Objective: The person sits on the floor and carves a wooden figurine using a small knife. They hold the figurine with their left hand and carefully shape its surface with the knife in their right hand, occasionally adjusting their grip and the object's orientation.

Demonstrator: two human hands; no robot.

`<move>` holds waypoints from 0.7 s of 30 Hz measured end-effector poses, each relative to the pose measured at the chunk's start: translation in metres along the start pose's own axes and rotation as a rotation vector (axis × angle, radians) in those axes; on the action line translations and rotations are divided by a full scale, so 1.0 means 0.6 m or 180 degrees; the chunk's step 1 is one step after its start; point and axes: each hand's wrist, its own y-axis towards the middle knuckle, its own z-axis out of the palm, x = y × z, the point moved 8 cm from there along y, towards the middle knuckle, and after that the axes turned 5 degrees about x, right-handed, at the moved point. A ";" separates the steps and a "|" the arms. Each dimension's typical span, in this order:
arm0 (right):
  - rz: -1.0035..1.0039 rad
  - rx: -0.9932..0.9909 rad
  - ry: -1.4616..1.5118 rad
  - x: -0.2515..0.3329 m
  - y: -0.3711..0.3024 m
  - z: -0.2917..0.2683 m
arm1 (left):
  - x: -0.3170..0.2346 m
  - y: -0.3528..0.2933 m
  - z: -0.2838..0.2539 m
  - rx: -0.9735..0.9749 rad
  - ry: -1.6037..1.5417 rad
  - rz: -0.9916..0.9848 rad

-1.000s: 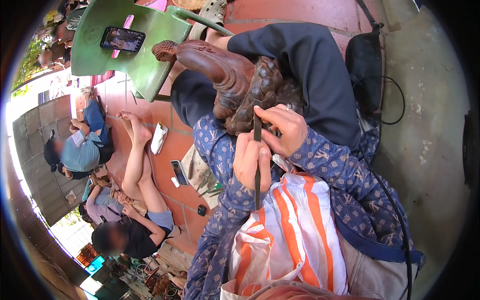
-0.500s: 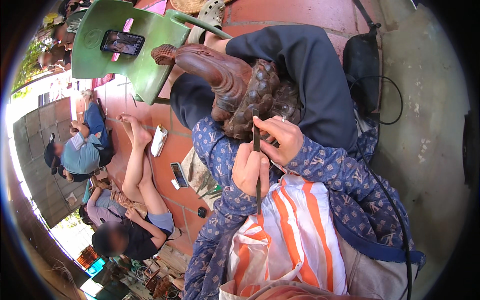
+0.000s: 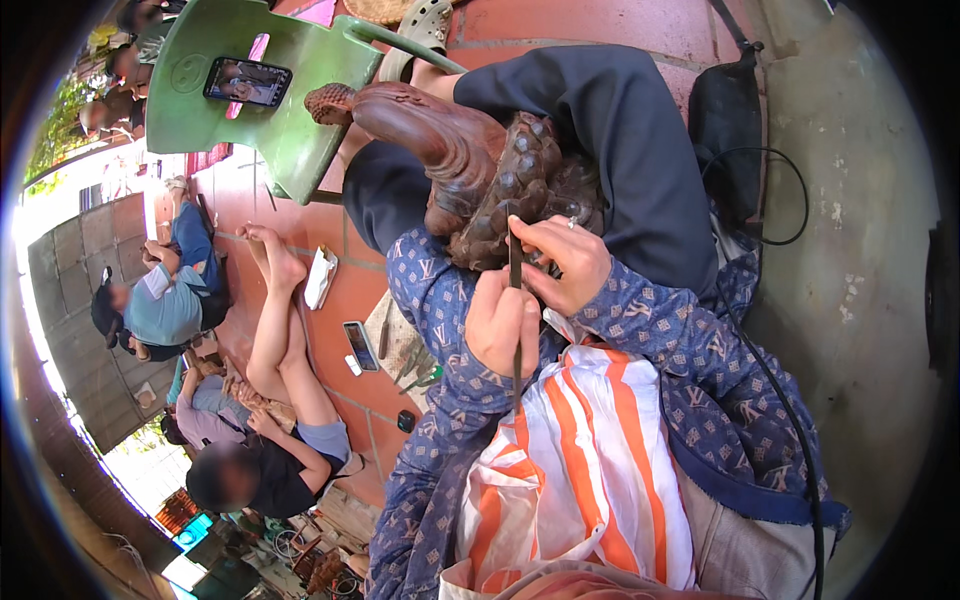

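A carved wooden statue [image 3: 430,130] of a seated figure lies tilted across my lap, its knobbly head toward the upper left and its petalled base [image 3: 510,185] nearest my hands. My left hand [image 3: 500,325] is closed round the lower part of a narrow, flat, dark file [image 3: 516,262]. My right hand [image 3: 568,262], with a ring on one finger, pinches the same file nearer its upper end, the index finger resting close to the tip. That tip meets the edge of the carved base. Whether it touches the wood is hard to tell.
A green plastic chair [image 3: 215,50] holding a phone [image 3: 248,82] stands at the upper left. On the tiled floor lie another phone [image 3: 360,346] and a mat with several thin tools [image 3: 410,365]. People sit at the left. A black bag [image 3: 725,140] and cable lie right.
The file has slid slightly up toward the statue's base, with my right fingertips moving up alongside it. My left hand stays nearly in place. The whole view has shifted slightly.
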 end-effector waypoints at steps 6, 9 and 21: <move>-0.0008 0.0132 0.0049 -0.009 -0.026 0.009 | -0.005 -0.021 0.017 -0.0011 0.0105 0.0171; -0.0088 0.0059 -0.0034 -0.003 -0.009 -0.002 | -0.005 -0.013 0.017 -0.0080 0.0145 0.0220; -0.0118 -0.0009 -0.0004 -0.008 -0.006 -0.001 | -0.004 -0.024 0.023 -0.0297 0.0263 0.0229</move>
